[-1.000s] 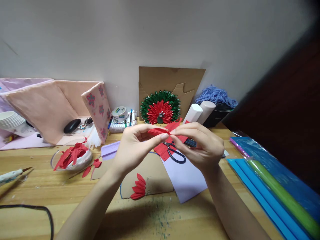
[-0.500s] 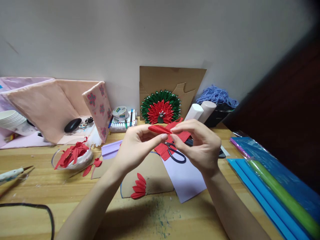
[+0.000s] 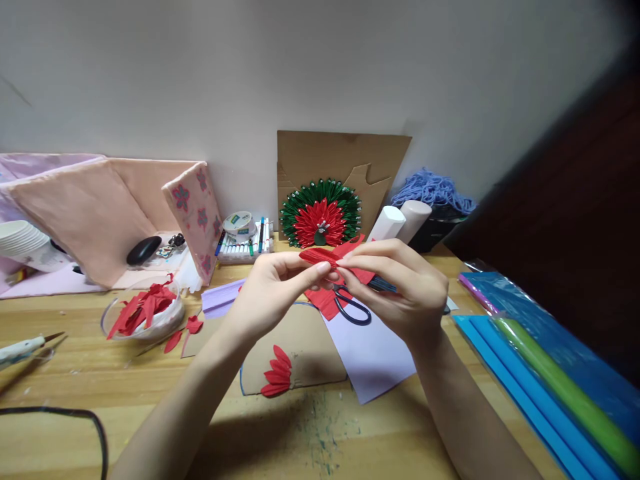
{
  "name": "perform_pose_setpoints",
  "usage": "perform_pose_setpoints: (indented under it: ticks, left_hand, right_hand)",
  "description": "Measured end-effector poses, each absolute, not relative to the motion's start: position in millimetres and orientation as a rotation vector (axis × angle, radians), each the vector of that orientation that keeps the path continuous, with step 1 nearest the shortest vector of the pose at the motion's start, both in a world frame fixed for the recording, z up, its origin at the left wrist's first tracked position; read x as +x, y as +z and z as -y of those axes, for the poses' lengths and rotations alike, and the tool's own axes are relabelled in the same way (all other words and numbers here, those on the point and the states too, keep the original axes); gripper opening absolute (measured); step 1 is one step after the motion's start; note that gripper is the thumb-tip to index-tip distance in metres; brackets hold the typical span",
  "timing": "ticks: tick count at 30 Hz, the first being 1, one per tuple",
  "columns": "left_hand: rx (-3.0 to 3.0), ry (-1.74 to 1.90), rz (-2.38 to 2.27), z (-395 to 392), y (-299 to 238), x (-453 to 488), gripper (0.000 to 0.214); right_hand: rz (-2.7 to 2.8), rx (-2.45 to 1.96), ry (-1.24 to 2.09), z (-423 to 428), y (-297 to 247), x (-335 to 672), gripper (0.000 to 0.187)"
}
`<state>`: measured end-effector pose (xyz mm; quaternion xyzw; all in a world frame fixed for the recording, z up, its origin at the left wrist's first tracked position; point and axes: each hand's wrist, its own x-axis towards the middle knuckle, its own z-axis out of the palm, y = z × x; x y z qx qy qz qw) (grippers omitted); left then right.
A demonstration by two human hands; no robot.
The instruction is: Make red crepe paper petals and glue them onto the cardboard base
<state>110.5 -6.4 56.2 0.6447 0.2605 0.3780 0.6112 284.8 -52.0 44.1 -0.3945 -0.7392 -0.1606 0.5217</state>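
Observation:
Between my two hands, above the table, is a red crepe paper petal. My left hand pinches it along its underside with thumb and fingers. The fingertips of my right hand close on its right end. Beneath lies a piece of cardboard with a blue-edged outline, and several red petals fan out on its lower left. Behind my fingers are a sheet of red crepe paper and black-handled scissors, partly hidden. A lilac paper sheet sits under my right wrist.
A clear bowl of red scraps stands left, near loose petals and a glue gun. A paper peacock on cardboard leans at the wall. Markers stand beside a pink folding box. Blue and green rolls lie right.
My right fingers have shifted slightly left along the petal, pinching nearer its end. The petal has turned a little, and my left hand stays nearly in place.

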Motion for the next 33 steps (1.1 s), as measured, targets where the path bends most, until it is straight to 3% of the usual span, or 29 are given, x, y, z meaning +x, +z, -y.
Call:
perform_pose_setpoints:
  ticks: [11,18,22,33]
  left_hand:
    - [1.652,0.918,-0.773,8.9,54.6,108.7,0.020]
    - [2.301,1.535,-0.857,21.2,61.8,106.9,0.019]
    - [2.598,1.588,-0.788,17.1,60.9,109.6,0.008]
    - [2.854,1.606,-0.709,13.2,59.6,108.3,0.012]
  right_hand:
    - [1.780,-0.986,-0.420,51.6,45.2,284.4,0.018]
    - [1.825,-0.999,-0.436,52.2,46.4,282.4,0.017]
    - [1.837,-1.000,-0.403,53.2,47.1,281.6,0.015]
    - [1.825,-1.004,-0.249,51.8,47.3,282.7,0.011]
